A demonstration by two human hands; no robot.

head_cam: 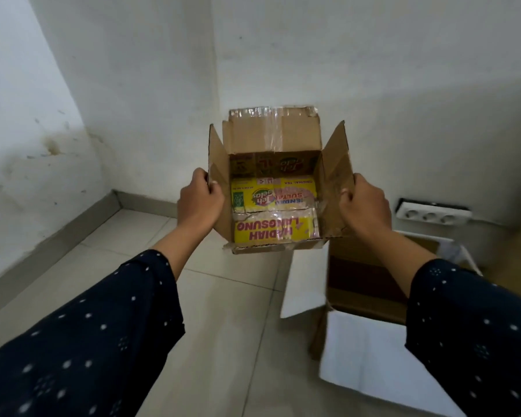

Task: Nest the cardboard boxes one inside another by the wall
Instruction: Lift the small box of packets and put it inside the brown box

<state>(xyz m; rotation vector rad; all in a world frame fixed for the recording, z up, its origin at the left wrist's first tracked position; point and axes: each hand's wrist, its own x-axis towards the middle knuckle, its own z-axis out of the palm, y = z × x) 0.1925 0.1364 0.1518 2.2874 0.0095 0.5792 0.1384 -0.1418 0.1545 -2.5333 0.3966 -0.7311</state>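
I hold a small brown cardboard box [334, 164] in the air in front of the room's corner, its flaps open upward. My left hand [199, 203] grips its left flap and my right hand [364, 206] grips its right flap. Inside it lies a smaller yellow printed box [274, 215], flaps shut and taped. A larger open box [367, 284] with white outer flaps stands on the floor at the lower right, below and to the right of the held box; my right sleeve covers part of it.
White walls meet in a corner [215, 85] behind the held box. A white power strip [430, 213] sits by the right wall. Grey tiled floor [223, 311] spreads to the left, bordered by a grey skirting [73, 236].
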